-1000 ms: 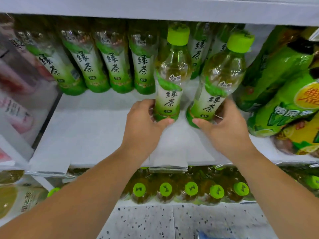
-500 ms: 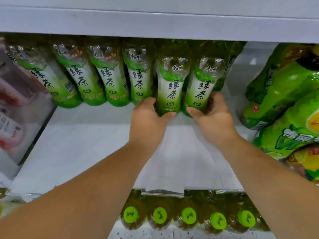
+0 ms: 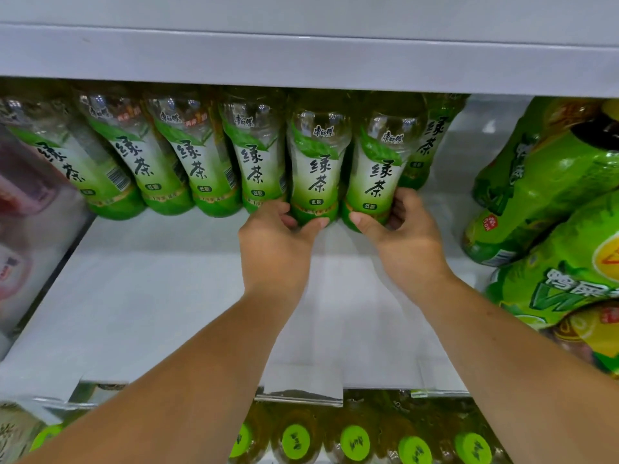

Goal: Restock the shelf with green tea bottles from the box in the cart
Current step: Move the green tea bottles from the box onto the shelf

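- Grips the first green tea bottle (image 3: 316, 169) low round its base with the left hand (image 3: 274, 249), thumb across the front, fingers curled behind.
- Grips the second green tea bottle (image 3: 378, 175) the same way with the right hand (image 3: 408, 239), thumb pressed on the lower front, fingers wrapped round the far side.
- Stands both upright, side by side and close together, bases on the white shelf (image 3: 150, 296), near the right end of the row of green tea bottles (image 3: 197, 162) along the back.
- A second ago: carried out in front of that row, the second one leaning, bright green caps in full view.
- Now: pushed back level with the row, caps hidden under the upper shelf edge (image 3: 301, 58).
- Half a second ago: nearly home already; since then, only a small settling backward.
- For the task, as a judgement: placing of this pair all but done; left to do, letting go, drawing both hands back, fetching more.
- In front of the row, a wide bare stretch of shelf, so probably room for many more.
- No sight of the box or the cart.
- Further out, to the right: large green bottles (image 3: 542, 195), near the right hand, worth care on the way out.
- To the left: pinkish packets (image 3: 20, 195), blurred.
- Below: green caps (image 3: 355, 443) of bottles on the lower shelf.
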{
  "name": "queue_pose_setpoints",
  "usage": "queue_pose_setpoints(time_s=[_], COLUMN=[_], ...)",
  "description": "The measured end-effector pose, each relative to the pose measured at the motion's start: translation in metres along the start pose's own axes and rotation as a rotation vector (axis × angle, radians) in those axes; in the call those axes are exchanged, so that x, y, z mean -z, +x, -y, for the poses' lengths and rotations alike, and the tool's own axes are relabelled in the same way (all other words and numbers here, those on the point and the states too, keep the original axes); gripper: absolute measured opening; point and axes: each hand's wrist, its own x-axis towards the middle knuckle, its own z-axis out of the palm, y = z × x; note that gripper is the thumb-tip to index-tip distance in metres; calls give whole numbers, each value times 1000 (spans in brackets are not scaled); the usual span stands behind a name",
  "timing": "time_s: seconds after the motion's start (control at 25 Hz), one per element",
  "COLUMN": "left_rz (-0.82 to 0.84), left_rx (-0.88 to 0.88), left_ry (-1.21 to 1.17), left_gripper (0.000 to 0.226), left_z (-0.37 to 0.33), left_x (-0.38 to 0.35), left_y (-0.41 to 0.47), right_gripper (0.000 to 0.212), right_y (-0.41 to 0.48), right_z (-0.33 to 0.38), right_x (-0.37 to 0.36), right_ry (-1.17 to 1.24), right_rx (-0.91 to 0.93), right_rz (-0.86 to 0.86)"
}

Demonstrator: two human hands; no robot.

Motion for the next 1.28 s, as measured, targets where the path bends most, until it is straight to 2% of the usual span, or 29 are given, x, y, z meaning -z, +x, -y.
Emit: queue_pose_setpoints(time_s=[0.08, 0.2, 0.28, 0.52, 0.84, 1.08, 1.28], left_rz=[-10, -14, -12, -12, -12, 4, 32], left_rx=[18, 27, 51, 64, 92, 151, 142], left_ry=[-24, -21, -19, -35, -55, -65, -84], left_gripper=[42, 39, 37, 46, 45, 35, 26], left_z=[1, -1, -4, -3, -2, -5, -6], left_x=[-1, -2, -2, -3, -3, -3, -2], left_y=[1, 1, 0, -1, -1, 2, 5], right_gripper=[41, 57, 60, 50, 49, 47, 45], right_y=[1, 1, 0, -2, -1, -2, -3], right_z=[-4, -9, -10, -11, -9, -9, -9], right_x=[1, -1, -2, -2, -3, -5, -3], right_ry=[4, -24, -37, 3, -28, -108, -63], right_rx=[-1, -17, -17, -8, 34, 41, 12], right_rz=[13, 28, 17, 6, 13, -7, -1])
